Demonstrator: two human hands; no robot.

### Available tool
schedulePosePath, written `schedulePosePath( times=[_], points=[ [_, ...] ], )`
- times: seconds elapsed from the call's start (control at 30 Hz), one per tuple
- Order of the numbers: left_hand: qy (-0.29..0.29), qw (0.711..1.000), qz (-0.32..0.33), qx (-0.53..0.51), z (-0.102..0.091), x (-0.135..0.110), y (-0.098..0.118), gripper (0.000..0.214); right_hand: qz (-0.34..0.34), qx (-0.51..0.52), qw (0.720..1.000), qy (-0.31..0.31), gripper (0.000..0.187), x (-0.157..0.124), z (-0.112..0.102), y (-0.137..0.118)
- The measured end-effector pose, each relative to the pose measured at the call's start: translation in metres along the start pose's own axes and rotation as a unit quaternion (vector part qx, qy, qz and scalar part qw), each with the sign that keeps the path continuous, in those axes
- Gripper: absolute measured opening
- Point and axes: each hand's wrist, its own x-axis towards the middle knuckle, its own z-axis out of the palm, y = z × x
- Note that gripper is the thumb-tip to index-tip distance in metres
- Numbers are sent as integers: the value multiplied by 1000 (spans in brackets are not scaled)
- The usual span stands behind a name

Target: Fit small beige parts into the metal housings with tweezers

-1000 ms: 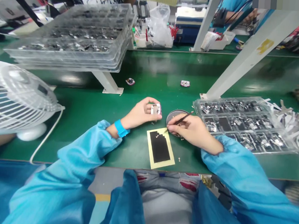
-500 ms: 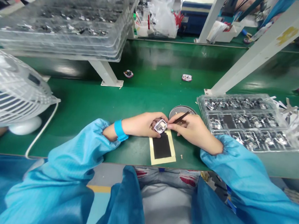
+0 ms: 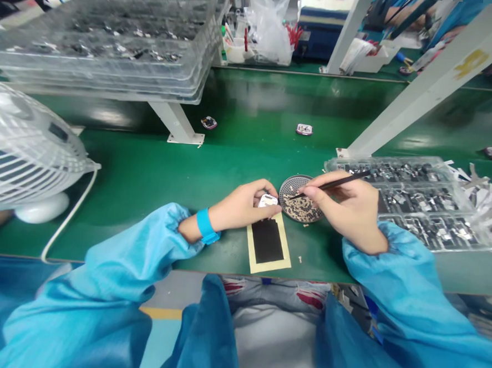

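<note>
My left hand (image 3: 244, 205) is closed around a small white device housing (image 3: 267, 200), just above the top end of a yellow-edged sheet with a black pad (image 3: 267, 242). In my right hand (image 3: 345, 204) is a pair of dark tweezers (image 3: 340, 181), pinched between thumb and fingers. Their tips reach into a round, perforated dish (image 3: 295, 182) that holds many tiny beige and black pieces (image 3: 300, 208). Whether the tips grip a piece is too small to tell.
A white fan (image 3: 27, 143) stands at left, below stacked clear trays (image 3: 111, 70). At right lies a clear parts tray (image 3: 420, 200) beside paper strips (image 3: 490, 204). Two small housings (image 3: 304, 129) sit further back between white metal posts (image 3: 177, 121).
My right hand has moved right, taking the tweezers from the housing to the dish, whose small pieces now show. My left hand has tilted the housing and shifted slightly right.
</note>
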Motion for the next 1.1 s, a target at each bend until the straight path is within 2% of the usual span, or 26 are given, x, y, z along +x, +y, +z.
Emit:
schedulePosePath(
  times=[0.1,0.27,0.53,0.93,1.1],
  points=[
    [30,999,-1,-25,8,1,-5,19,-48,-35,998,3,10,-1,1,1],
    [39,996,-18,-83,10,4,-8,21,-100,-34,993,-43,7,-4,8,9],
    [41,992,-43,-113,9,7,-7,19,-70,-28,995,-71,10,-6,12,14],
    [42,991,-54,-114,9,7,-4,16,-86,-44,991,-96,7,-5,13,17],
    [45,991,-49,-120,9,7,-3,17,-87,-45,993,-65,9,-5,12,15]
  ],
)
